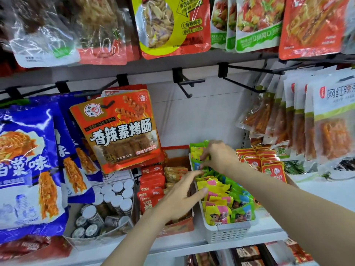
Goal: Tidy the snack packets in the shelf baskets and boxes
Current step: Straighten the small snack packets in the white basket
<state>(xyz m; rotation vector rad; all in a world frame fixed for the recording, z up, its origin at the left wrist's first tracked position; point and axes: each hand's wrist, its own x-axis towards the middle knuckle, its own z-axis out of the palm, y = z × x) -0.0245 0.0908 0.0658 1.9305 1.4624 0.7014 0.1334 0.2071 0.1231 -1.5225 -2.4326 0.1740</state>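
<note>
Both hands are working the white perforated plastic basket (226,234) sitting on the white shelf (172,244), right of centre. It's holding the small yellow, green and blue snack packets (221,191).

Right hand (219,157) is reaching to the far end of the basket, fingers curling onto a green-yellow packet (199,150) there, apparently pinching it. Left hand (182,196) is released: fingers spread and straight, tips resting on the packets along the basket's left edge, gripping nothing.

Doing the step well, my read:
- left hand bracing the row so nothing is spilling over the left rim into the orange cardboard box (172,227) just beside it
- right hand standing the far packets upright, faces forward, one colour per row
- pushing gently; these are soft pillow packs and they'll be sliding over each other

Counts:
- hands: 2
- white baskets: 1
- orange boxes of red and tan packets (153,187): 1
- round tub of white-capped jars (107,200): 1; jars too overlapped to count
- red packets (255,158) right of the basket: one stack, number unclear
- loose packets in the basket: can't count, too many overlapping
</note>
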